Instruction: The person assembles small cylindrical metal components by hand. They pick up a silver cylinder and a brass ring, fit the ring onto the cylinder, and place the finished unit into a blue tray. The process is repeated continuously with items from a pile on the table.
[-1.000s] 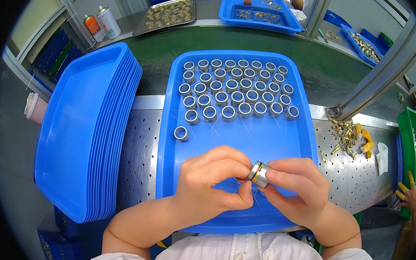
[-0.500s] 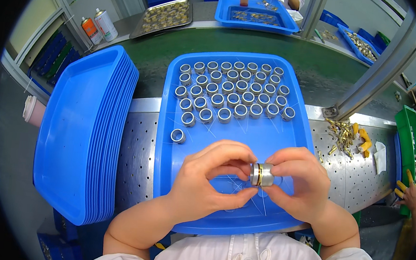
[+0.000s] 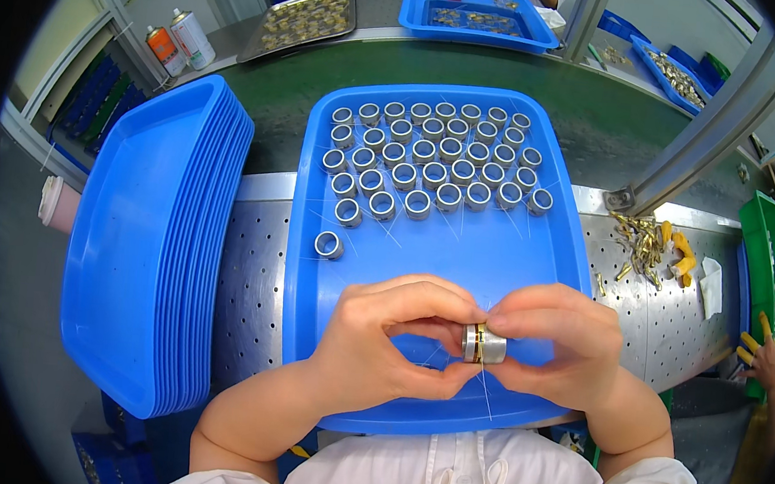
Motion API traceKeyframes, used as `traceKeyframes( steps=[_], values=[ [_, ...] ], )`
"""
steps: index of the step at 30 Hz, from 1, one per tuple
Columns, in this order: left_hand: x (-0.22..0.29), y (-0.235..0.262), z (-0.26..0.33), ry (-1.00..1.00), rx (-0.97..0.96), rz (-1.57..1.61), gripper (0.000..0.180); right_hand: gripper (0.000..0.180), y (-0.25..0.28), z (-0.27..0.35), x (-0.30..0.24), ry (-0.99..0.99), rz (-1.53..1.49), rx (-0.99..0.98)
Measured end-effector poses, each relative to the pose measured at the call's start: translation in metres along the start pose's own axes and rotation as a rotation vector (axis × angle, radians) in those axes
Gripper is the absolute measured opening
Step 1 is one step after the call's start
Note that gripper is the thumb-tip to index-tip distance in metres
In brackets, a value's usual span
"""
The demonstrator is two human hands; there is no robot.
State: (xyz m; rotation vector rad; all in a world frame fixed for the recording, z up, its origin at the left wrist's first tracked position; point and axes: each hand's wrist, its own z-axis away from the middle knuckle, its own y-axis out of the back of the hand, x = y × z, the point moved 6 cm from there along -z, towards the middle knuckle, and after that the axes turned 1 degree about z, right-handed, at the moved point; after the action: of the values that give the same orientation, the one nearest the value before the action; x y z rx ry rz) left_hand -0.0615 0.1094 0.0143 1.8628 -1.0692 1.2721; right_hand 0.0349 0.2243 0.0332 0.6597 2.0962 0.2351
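Note:
Between my two hands, above the near part of a blue tray (image 3: 360,304), is a short silver metal cylinder (image 3: 492,348) with a dark and yellow band round its left end. A thin pale strand hangs down from the band. The fingertips of my left hand (image 3: 398,334) pinch its left end, and those of my right hand (image 3: 562,342) grip its top and right side. Farther off in the tray, several similar metal rings (image 3: 418,205) stand upright in rows with fine strands sticking out. One ring (image 3: 328,245) stands apart at the left.
Left of the tray rises a stack of blue trays (image 3: 146,241). Brass-coloured pieces (image 3: 644,248) and yellow finger covers (image 3: 680,256) lie on the perforated metal table. A metal post (image 3: 697,130) stands at right. Beyond it, another person's hands (image 3: 768,363) work at a green bin (image 3: 759,262).
Both hands with the cylinder have dropped slightly toward me. My right fingers have shifted left along its top, nearer the banded end. The whole view has tilted a little.

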Motion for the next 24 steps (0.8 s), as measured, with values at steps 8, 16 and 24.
traceKeyframes(
  steps=[8,16,24],
  values=[
    [0.0,-0.001,0.002,0.008,-0.018,0.028,0.042,0.038,0.0,-0.003,-0.002,-0.006,-0.022,-0.033],
    [-0.002,-0.001,0.003,0.032,-0.025,0.044,0.038,0.037,0.0,-0.002,0.0,-0.051,-0.068,-0.076],
    [-0.012,0.003,0.004,0.21,-0.007,0.195,0.033,0.036,-0.003,0.0,0.013,-0.217,-0.249,-0.066]
  ],
)
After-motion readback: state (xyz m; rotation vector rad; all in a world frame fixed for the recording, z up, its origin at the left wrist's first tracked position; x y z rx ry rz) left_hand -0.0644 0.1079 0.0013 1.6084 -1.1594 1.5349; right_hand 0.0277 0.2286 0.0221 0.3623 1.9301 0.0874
